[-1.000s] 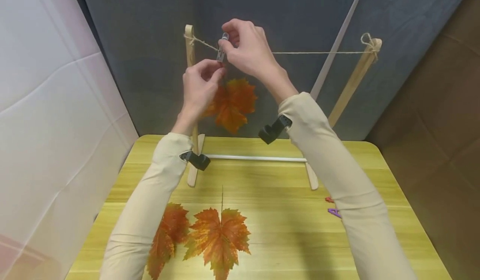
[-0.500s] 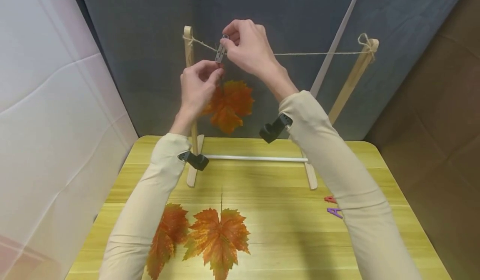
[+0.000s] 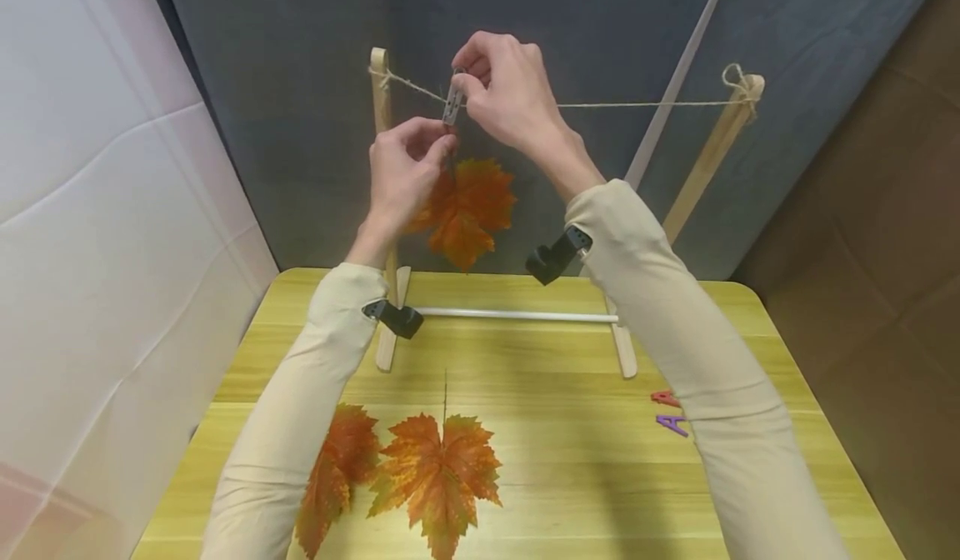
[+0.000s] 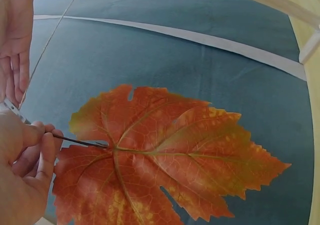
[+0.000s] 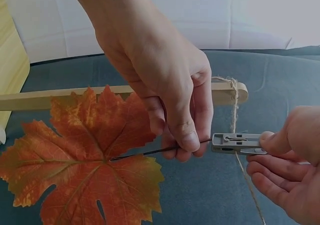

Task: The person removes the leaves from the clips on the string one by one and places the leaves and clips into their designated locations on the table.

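Note:
My left hand (image 3: 405,168) pinches the dark stem of an orange-red artificial maple leaf (image 4: 160,155) between thumb and fingers, and the leaf hangs below it. Just above, my right hand (image 3: 510,89) pinches the handle end of a grey clothespin (image 5: 237,143). In the right wrist view the clothespin lies across the twine (image 5: 250,182), its nose at the tip of the stem. Whether its jaws bite the stem cannot be told. The twine runs between two wooden posts, and the right hand covers part of it in the head view.
The left post (image 3: 381,93) and right post (image 3: 712,160) stand at the table's back, joined low by a white rod (image 3: 517,316). Two more leaves, one whole in view (image 3: 438,477), lie in front. A red clothespin (image 3: 664,397) and a purple clothespin (image 3: 672,424) lie by the right sleeve.
Both hands have shifted slightly to the right with the clothespin and the hanging leaf. The grips look the same. The leaves and clothespins on the table have stayed in place.

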The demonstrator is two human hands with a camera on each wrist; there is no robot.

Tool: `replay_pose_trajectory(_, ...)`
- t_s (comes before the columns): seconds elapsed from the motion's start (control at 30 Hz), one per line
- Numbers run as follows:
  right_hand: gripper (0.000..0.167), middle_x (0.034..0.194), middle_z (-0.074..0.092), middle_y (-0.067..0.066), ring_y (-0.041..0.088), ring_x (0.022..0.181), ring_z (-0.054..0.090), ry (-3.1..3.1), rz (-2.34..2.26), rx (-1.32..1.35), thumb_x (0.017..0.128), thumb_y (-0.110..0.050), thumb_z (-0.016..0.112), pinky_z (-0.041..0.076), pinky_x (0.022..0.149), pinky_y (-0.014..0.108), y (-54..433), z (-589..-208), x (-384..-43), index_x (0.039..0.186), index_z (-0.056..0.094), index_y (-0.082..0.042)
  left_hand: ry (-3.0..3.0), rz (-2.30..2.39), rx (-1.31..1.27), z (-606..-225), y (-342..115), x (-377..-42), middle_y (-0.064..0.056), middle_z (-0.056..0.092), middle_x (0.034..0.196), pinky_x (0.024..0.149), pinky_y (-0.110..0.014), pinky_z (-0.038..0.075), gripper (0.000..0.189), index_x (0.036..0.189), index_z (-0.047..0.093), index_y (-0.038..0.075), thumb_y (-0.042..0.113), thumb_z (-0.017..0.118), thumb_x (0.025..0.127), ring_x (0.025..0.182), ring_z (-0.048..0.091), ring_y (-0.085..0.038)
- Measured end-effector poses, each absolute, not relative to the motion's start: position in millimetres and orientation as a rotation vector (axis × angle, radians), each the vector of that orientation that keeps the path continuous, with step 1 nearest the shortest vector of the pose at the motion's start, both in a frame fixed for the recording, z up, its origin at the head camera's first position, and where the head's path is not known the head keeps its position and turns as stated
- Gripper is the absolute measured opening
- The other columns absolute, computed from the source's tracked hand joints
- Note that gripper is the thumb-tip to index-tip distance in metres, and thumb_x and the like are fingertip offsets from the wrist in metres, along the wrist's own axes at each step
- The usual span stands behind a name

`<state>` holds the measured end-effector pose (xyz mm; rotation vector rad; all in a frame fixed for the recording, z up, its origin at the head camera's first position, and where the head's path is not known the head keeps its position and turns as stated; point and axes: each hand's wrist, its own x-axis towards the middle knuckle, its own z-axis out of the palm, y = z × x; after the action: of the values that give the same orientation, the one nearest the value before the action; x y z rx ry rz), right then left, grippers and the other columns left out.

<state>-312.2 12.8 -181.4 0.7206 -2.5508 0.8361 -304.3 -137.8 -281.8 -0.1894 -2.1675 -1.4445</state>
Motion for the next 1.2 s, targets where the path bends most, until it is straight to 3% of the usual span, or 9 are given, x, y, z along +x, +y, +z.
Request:
replay_pose_trajectory(0.6, 0.016, 0.099, 0.077, 0.001, 0.006, 0.085, 0.069, -2.347, 0.994, 0.659, 0.099, -0.015, 0.063, 0.049, 0.079, 0.01, 16.1, -177.3, -310.3, 0.107, 0.075, -0.009, -2.208, -1.462, -0.176, -291.7, -138.7, -297.4, -0.011, 0.077, 0.1, 0.072, -0.019, 0.049, 0.019, 0.108, 0.077, 0.006, 0.02, 0.07, 0.096, 0.078, 0.064, -0.011)
replay_pose_trajectory(0.93, 0.016, 0.101, 0.077, 0.004, 0.009, 0.088, 0.069, -2.281, 1.054, 0.655, 0.098, -0.015, 0.064, 0.051, 0.082, 0.012, 22.1, -180.1, -309.5, 0.108, 0.075, -0.007, -2.212, -1.463, -0.218, -301.5, -137.1, -296.5, -0.012, 0.077, 0.098, 0.072, -0.019, 0.05, 0.017, 0.106, 0.077, 0.006, 0.018, 0.072, 0.095, 0.076, 0.064, -0.012)
replay_pose_trajectory(1.2, 0.023, 0.108, 0.075, 0.006, 0.013, 0.097, 0.071, -2.271, 1.066, 0.694, 0.099, -0.017, 0.064, 0.052, 0.089, 0.014, 28.3, -183.3, -305.4, 0.118, 0.071, -0.006, -2.234, -1.463, -0.236, -305.9, -138.5, -295.7, -0.011, 0.078, 0.1, 0.076, -0.02, 0.05, 0.017, 0.106, 0.078, 0.005, 0.018, 0.072, 0.095, 0.079, 0.065, -0.012)
